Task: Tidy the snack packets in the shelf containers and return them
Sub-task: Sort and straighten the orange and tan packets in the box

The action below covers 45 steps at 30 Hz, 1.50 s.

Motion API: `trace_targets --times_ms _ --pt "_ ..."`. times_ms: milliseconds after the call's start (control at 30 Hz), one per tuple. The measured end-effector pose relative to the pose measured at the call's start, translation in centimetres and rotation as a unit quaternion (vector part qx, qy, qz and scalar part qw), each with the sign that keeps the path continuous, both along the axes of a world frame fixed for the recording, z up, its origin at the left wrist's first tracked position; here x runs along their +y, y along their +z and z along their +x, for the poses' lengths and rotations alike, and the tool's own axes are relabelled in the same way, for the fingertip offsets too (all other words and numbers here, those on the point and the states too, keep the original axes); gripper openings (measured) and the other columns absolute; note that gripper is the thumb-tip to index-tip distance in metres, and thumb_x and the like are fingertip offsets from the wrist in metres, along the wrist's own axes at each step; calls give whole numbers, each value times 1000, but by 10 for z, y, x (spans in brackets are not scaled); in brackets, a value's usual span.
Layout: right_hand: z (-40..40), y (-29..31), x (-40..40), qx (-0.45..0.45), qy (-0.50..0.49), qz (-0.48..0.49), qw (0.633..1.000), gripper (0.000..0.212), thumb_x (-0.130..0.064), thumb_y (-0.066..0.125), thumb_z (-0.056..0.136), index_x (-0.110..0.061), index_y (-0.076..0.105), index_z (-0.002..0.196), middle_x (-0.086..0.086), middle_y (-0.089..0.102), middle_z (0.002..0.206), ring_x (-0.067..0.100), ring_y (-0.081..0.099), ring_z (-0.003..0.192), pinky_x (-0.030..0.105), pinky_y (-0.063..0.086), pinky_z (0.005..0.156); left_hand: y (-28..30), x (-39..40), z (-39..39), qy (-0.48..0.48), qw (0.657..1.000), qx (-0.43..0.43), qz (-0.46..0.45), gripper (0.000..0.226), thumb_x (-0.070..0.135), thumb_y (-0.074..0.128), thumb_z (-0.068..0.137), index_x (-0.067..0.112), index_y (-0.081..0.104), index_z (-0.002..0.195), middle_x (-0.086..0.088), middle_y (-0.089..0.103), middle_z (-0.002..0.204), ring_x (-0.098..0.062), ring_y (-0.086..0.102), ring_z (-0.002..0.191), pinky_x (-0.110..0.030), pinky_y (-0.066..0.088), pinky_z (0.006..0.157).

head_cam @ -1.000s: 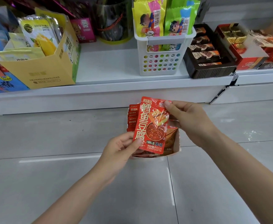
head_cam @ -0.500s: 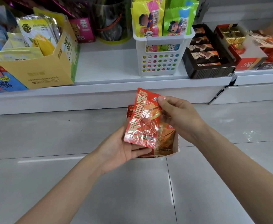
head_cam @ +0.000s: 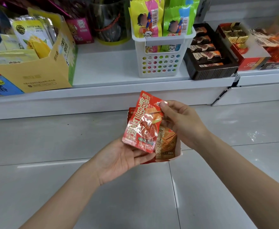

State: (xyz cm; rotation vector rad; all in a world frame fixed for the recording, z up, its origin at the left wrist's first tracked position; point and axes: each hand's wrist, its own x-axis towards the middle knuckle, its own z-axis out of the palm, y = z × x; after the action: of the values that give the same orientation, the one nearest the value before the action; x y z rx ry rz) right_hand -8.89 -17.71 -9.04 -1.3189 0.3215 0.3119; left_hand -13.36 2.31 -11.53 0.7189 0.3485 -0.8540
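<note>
The red snack packet (head_cam: pixel 141 124), glossy crinkled foil with a flat sealed rim, hangs tilted just above the small open carton (head_cam: pixel 179 150) on the tiled floor (head_cam: pixel 52 195), below the shelf's front edge (head_cam: pixel 102 93). The right hand (head_cam: pixel 183 123) pinches its upper right corner; the left hand (head_cam: pixel 118 159) cradles its lower edge with relaxed fingers. It should probably go in upright, face forward, beside the orange-brown packet (head_cam: pixel 166 144), without creasing the slippery film.
</note>
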Motion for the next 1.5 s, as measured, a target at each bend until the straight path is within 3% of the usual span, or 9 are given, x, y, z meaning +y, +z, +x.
trace_targets --times_ms 133,267,467,633,867,1167,1233,1333,1500 --pt "1 -1 8 -6 12 -7 1000 17 -22 61 96 -6 66 102 8 73 91 16 67 83 21 57 68 6 -4 4 -9 1000 9 -3 44 35 42 104 6 53 135 -25 65 123 -30 70 97 -44 58 86" --pt "5 1 10 -18 21 9 1000 22 -20 62 95 -5 69 109 9 72 95 17 67 85 23 58 71 12 -4 9 28 999 -4 -30 36 20 57 96 -4 65 123 -15 66 95 -20 67 78 -35 59 75" --pt "-2 4 -6 81 103 166 977 61 -58 38 93 -10 66 120 10 73 115 26 69 111 38 59 89 11 -11 10 100 980 -91 147 35 4 59 89 5 62 124 -11 74 111 -21 73 101 -29 60 72" --pt "-3 -3 -6 33 44 34 998 27 -24 55 100 -7 68 115 9 76 106 23 73 100 32 61 80 9 -11 5 63 976 -127 166 36 -2 49 98 14 58 129 -5 73 117 -18 69 110 -27 59 79" --pt "2 0 -11 21 28 -5 999 25 -25 55 100 -10 69 115 6 77 102 19 74 95 26 60 71 10 2 3 10 974 -187 126 50 0 59 82 20 57 127 -3 70 125 -17 66 115 -22 56 85" --pt "2 2 -10 25 32 -3 999 29 -28 56 99 -9 68 118 7 76 107 21 74 98 36 59 85 13 2 1 28 985 -149 79 52 4 64 85 14 56 136 -9 66 130 -21 64 120 -26 56 88" --pt "3 3 -9 18 30 24 999 28 -26 55 100 -8 68 116 8 76 106 21 74 98 36 59 84 17 0 1 34 995 -98 10 45 25 65 90 10 61 132 -15 63 133 -29 60 125 -36 56 92" --pt "6 7 -5 12 36 120 992 23 -20 51 102 -6 66 112 6 74 94 15 72 84 30 60 75 25 -10 -1 -6 1000 -10 -24 64 55 51 91 6 57 132 -23 61 133 -39 59 124 -47 55 93" --pt "5 13 3 2 100 210 973 20 -19 49 100 -10 66 95 5 69 83 13 67 76 32 58 74 31 -28 -7 -15 999 0 -38 34 19 78 81 0 73 109 -20 71 106 -29 72 97 -31 60 77"
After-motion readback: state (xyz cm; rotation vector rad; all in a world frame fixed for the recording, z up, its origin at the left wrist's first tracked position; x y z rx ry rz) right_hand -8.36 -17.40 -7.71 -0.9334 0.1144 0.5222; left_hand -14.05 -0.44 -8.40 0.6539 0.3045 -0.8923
